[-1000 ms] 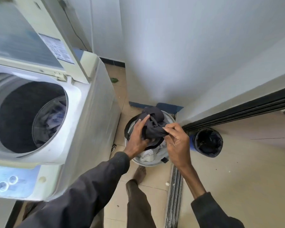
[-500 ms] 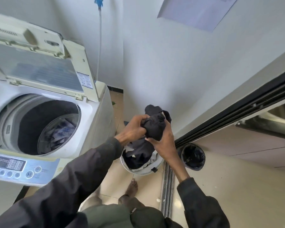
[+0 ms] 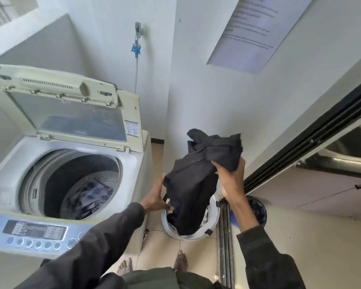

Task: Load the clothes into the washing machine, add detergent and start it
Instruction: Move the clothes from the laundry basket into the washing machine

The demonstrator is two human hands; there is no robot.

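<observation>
A black garment [image 3: 198,180] hangs bunched above the white laundry basket [image 3: 212,228] on the floor, its lower end still inside the basket. My right hand [image 3: 230,180] grips its upper part. My left hand [image 3: 156,198] holds its left side lower down. To the left stands a top-loading washing machine [image 3: 131,170] with its lid [image 3: 71,113] raised. Blue and white clothes [image 3: 92,197] lie at the bottom of its drum.
The machine's control panel [image 3: 35,234] with a row of buttons faces me at lower left. A water tap [image 3: 137,38] with a hose is on the wall behind. A sliding door track [image 3: 224,236] and a dark bucket [image 3: 258,209] lie right of the basket. My bare feet [image 3: 180,261] stand below it.
Both hands have lifted the black garment up out of the basket, and it now hangs longer. The view has tilted up, showing more of the machine and wall.
</observation>
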